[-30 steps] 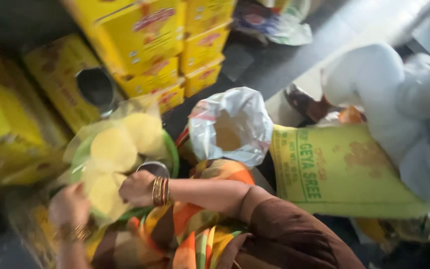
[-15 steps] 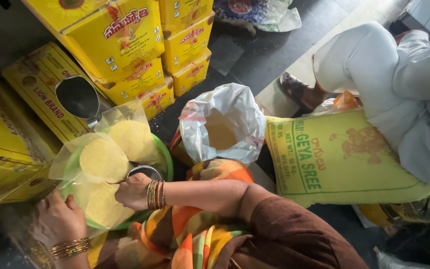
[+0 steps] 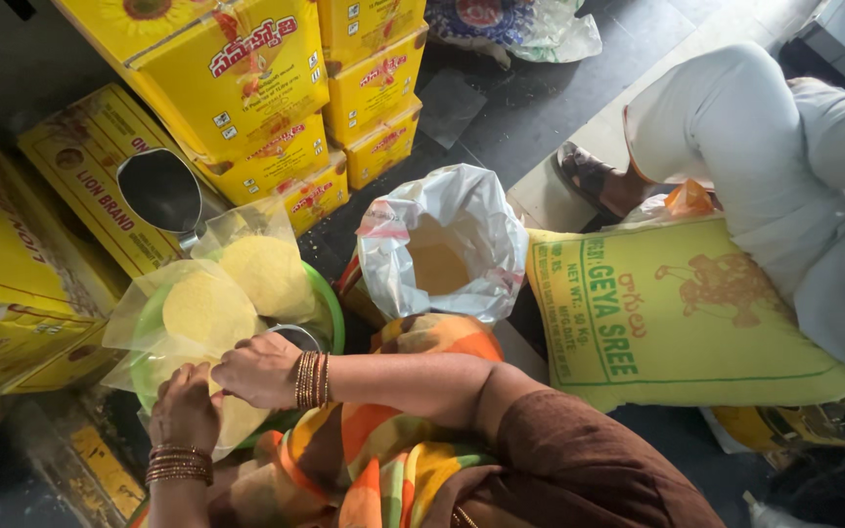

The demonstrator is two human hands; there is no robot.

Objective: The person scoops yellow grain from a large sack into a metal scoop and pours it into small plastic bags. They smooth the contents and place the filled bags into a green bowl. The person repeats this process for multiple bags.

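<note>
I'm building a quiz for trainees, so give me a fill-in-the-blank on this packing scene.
1. Both hands work on clear plastic bags of yellow ____.
2. The bags sit in a ____ basin.
3. The right hand wears ____ at the wrist.
4. The large sack lying on its side is ____.

Missing words: grain; green; bangles; yellow

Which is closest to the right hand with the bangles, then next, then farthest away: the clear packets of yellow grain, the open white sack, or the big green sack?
From the right hand:
1. Clear packets of yellow grain, touching it, in the green tub.
2. Open white sack, up and to the right.
3. Big green sack, far right, by a seated person's leg.
</note>
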